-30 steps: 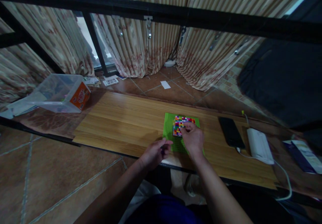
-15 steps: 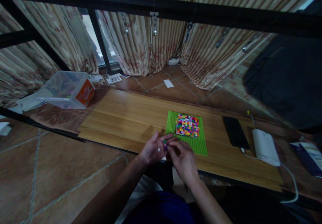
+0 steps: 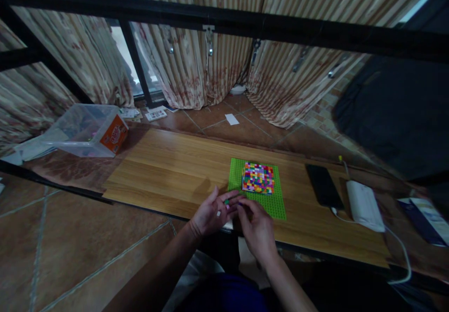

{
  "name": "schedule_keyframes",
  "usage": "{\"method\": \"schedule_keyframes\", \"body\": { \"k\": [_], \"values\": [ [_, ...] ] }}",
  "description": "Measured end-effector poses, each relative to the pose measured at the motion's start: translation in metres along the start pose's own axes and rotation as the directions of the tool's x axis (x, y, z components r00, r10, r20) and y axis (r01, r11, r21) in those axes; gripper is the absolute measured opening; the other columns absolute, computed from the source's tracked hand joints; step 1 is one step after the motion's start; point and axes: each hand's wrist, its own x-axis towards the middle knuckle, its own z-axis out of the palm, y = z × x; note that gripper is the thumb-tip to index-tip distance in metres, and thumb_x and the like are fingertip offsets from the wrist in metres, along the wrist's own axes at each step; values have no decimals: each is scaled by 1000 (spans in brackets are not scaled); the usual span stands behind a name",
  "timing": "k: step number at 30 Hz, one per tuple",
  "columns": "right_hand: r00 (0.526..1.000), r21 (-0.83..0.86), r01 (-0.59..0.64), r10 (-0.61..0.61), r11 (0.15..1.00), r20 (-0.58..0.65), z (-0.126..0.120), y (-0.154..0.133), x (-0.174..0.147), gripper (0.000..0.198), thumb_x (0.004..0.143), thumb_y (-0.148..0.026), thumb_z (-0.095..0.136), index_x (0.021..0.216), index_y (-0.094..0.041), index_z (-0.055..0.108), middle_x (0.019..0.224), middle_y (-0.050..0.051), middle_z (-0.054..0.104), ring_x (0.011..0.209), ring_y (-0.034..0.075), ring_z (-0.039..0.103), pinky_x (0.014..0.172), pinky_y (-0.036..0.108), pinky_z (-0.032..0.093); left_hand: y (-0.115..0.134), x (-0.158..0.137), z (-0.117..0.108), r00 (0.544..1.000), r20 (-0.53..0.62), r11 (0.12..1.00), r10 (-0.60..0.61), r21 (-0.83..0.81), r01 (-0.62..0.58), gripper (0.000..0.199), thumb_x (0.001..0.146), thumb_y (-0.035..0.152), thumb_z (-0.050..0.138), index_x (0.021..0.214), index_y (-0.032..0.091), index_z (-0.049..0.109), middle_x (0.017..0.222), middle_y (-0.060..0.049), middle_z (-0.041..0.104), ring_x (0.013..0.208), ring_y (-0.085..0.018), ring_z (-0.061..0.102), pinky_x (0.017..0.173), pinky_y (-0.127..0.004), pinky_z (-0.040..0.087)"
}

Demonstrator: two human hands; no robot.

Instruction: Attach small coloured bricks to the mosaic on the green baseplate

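Observation:
My left hand (image 3: 210, 213) is turned palm up with its fingers stretched out. Small toy building bricks lie on it: a green brick (image 3: 226, 202), a pink brick (image 3: 228, 206) and a white brick (image 3: 218, 214). Just beside those fingers, my right hand (image 3: 257, 223) pinches a small purple brick (image 3: 240, 205), partly hidden by the fingertips. Beyond both hands lies a green studded baseplate (image 3: 280, 204). On it stands a low block of many-coloured bricks (image 3: 258, 178), built up in layers.
The wooden board (image 3: 168, 162) carries the baseplate, a black phone (image 3: 323, 185) and a white power bank (image 3: 365, 205) with a cable. A clear plastic box (image 3: 84, 129) with an orange label stands at the far left. A black metal bar (image 3: 231, 26) crosses above, before the curtains.
The purple brick has left my left palm and is now between my right fingertips. The whole view has shifted slightly.

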Motion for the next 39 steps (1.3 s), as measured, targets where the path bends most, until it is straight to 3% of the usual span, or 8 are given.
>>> {"method": "schedule_keyframes", "body": {
  "k": [3,7,11,13,15,18,30,39],
  "values": [
    [991,45,-62,67,997,-119,-17,10,13,25,89,-32,47,101,-19,65,100,8,68,91,20,63,82,34,48,-2,0,-1,1000,-18,999,9,46,-8,56,92,51,32,119,10,57,121,-17,59,112,-22,54,99,-36,34],
    [979,13,-47,49,999,-199,-34,24,34,29,88,-33,46,98,-17,67,97,10,68,88,21,64,79,35,49,-4,-1,1,999,-44,993,24,116,-19,52,90,51,38,116,11,60,120,-16,59,112,-23,53,95,-36,38],
    [979,-82,-21,3,996,-206,-38,30,49,30,87,-31,45,99,-17,68,99,11,69,90,22,63,82,37,48,-5,-5,2,996,-94,975,-3,223,24,42,85,45,53,105,10,65,93,-11,64,74,-12,59,64,-23,44],
    [983,-115,-28,7,993,-185,-36,32,54,29,86,-31,46,98,-17,68,99,11,69,90,23,63,82,37,48,-6,-7,2,992,-124,966,15,258,18,34,82,40,60,97,10,67,77,-5,60,52,-4,46,46,-16,33],
    [986,-126,-57,36,990,-166,-33,32,58,27,84,-31,48,97,-17,68,96,10,70,87,23,64,81,37,48,-5,-7,2,989,-140,964,41,267,-2,30,78,36,65,92,10,67,69,-1,54,43,-1,33,39,-15,20],
    [988,-145,-86,66,986,-141,-28,31,62,22,83,-31,50,91,-19,67,90,7,71,82,21,64,77,34,48,-4,-6,4,986,-156,961,52,278,-7,27,76,35,67,88,11,67,66,1,50,41,0,26,37,-15,12],
    [981,-256,29,-76,966,-177,-20,28,68,24,86,-29,49,86,-17,70,88,9,71,81,22,63,78,34,46,-2,-7,5,992,-123,957,28,290,9,27,78,35,64,89,11,66,70,0,50,43,0,28,39,-15,13],
    [980,-166,-61,27,984,-199,-24,29,64,27,85,-31,48,92,-18,70,93,9,72,81,22,66,77,35,49,-1,-8,7,992,-122,959,11,282,24,26,78,34,64,91,11,65,67,1,48,43,-1,27,37,-14,14]
  ]
}}
